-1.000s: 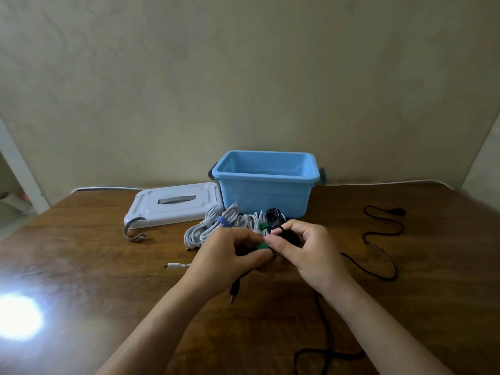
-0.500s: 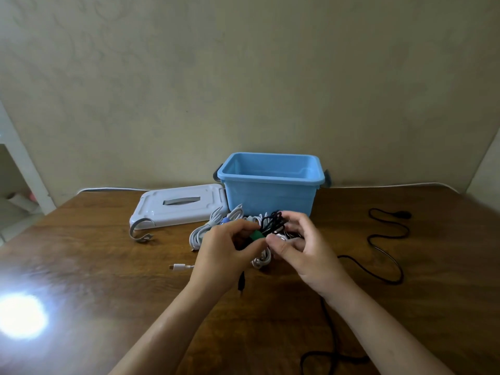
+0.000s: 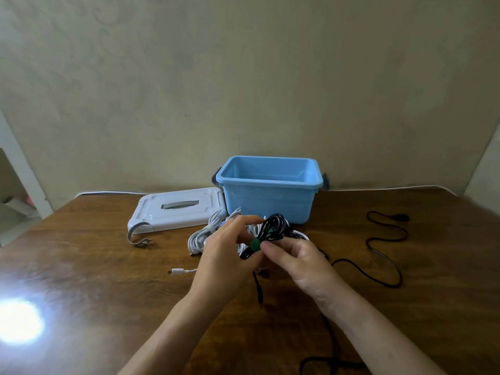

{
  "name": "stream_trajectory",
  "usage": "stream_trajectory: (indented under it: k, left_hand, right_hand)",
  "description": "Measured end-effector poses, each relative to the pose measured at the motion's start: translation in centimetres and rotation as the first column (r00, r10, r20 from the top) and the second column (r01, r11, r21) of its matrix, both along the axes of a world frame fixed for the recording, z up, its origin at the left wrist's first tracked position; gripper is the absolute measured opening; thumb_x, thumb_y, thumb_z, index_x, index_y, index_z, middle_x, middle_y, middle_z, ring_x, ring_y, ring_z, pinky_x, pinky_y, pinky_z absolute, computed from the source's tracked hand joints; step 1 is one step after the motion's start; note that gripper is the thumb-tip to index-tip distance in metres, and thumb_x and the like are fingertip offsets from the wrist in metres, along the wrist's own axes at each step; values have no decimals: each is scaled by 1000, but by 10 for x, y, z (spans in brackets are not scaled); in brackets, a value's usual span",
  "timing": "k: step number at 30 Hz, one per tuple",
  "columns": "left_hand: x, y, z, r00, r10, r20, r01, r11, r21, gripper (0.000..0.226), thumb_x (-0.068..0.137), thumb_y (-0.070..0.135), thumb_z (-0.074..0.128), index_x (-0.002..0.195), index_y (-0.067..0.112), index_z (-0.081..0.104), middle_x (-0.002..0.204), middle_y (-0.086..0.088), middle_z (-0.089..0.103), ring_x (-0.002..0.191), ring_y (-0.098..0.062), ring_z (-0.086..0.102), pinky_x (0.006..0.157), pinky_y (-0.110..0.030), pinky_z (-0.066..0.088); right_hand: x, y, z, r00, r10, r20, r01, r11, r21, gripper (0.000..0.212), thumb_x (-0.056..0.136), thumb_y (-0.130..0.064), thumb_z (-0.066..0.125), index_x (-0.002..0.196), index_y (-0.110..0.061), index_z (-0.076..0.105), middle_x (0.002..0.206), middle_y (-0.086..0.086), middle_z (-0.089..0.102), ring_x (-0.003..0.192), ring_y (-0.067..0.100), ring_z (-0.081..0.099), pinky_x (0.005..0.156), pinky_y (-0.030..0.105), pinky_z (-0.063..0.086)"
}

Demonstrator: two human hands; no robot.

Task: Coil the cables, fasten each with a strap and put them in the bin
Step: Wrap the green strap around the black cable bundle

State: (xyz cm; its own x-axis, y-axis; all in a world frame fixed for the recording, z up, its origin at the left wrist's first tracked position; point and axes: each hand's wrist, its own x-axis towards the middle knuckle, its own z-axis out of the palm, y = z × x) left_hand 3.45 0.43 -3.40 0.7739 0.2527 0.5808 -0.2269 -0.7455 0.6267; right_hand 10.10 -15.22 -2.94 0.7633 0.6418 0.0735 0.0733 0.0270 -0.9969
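Cables: we have a black coil (image 3: 273, 230) up off the table (image 3: 94, 266), held just in front of the blue bin (image 3: 270, 201), with a green strap (image 3: 254, 244) wrapped round its lower end.
Done so far: we judge this coil wound and its strap on or nearly closed; white coiled cables (image 3: 205, 235) lie on the table just in front of the bin, at least one with what looks like a blue strap, though we cannot tell how many are fastened.
Bin: as far as we can see inside it, nothing is in there yet, and its white lid (image 3: 178, 212) lies flat just left of it.
Left to do: a loose black cable (image 3: 384, 239) snakes across the table to the right of the bin, uncoiled; a white plug end (image 3: 178, 272) sticks out left of the hands; then every bundle has to go into the bin.
Left hand: our left hand (image 3: 224, 263) is curled, thumb and fingers closed on the coil at and just below the strap, front of the bin.
Right hand: our right hand (image 3: 300, 261) has its fingertips (image 3: 267, 246) pinched on the coil right beside the strap, fingers bent, not spread.
Dangling: a black plug tail (image 3: 258, 289) hangs from the coil between our wrists, above the table.
Stage: we reckon we are finishing the strap on this one, drop-off next.
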Motion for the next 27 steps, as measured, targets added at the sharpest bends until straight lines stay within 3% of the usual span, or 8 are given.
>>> stream_trajectory:
  k: [3, 9, 14, 16, 20, 23, 27]
  left_hand:
    - [-1, -1, 2, 999, -46, -1, 46, 996, 72, 53, 81, 19, 83, 128, 32, 61, 95, 16, 66, 97, -3, 64, 85, -22, 53]
    - [-4, 0, 8, 997, -69, -39, 71, 997, 42, 52, 86, 54, 63, 135, 36, 59, 112, 22, 63, 112, 1, 59, 94, -19, 48]
    - [-3, 4, 7, 997, -13, -76, 20, 996, 90, 32, 92, 34, 67, 124, 31, 68, 108, 21, 62, 103, 4, 58, 87, -18, 49]
    - [-2, 5, 5, 996, -7, -87, 16, 994, 110, 27, 93, 31, 67, 120, 31, 69, 105, 21, 64, 102, 6, 57, 83, -12, 44]
    - [-1, 7, 4, 993, -7, -117, 21, 993, 117, 23, 93, 32, 64, 116, 33, 70, 105, 21, 66, 100, 10, 54, 80, -7, 39]
    - [0, 9, 2, 990, -8, -142, 27, 990, 136, 20, 94, 34, 63, 113, 36, 70, 102, 22, 64, 98, 11, 52, 76, -6, 37]
    - [2, 10, -1, 988, -3, -151, 27, 987, 157, 16, 94, 32, 64, 108, 38, 70, 99, 25, 62, 97, 10, 53, 74, -4, 37]
  right_hand:
    - [2, 1, -2, 997, -66, 30, 65, 998, 15, 18, 97, -25, 65, 103, -11, 75, 95, 0, 80, 91, 11, 75, 73, 13, 53]
    - [21, -11, 8, 963, -266, 44, 260, 959, 115, 16, 96, -30, 67, 101, -18, 76, 95, -5, 79, 90, 8, 74, 75, 15, 55]
    - [51, -31, 15, 871, -491, 0, 482, 856, 185, 24, 91, -42, 69, 100, -20, 72, 93, 0, 77, 83, 7, 71, 80, 31, 60]
    - [64, -37, 13, 826, -546, 143, 536, 838, 101, 31, 89, -50, 71, 100, -20, 71, 95, 3, 77, 90, 13, 72, 84, 37, 58]
    - [83, -41, 6, 731, -483, 481, 619, 766, -173, 26, 89, -44, 75, 97, -20, 72, 90, -10, 69, 87, 4, 63, 66, 22, 46]
    - [90, -36, -4, 739, -403, 540, 619, 722, -309, 20, 87, -38, 79, 96, -21, 74, 86, -11, 67, 83, 2, 61, 61, 20, 42]
    - [94, -32, -13, 765, -382, 519, 595, 727, -342, 20, 89, -34, 79, 102, -20, 75, 86, -12, 66, 80, 0, 59, 61, 17, 41]
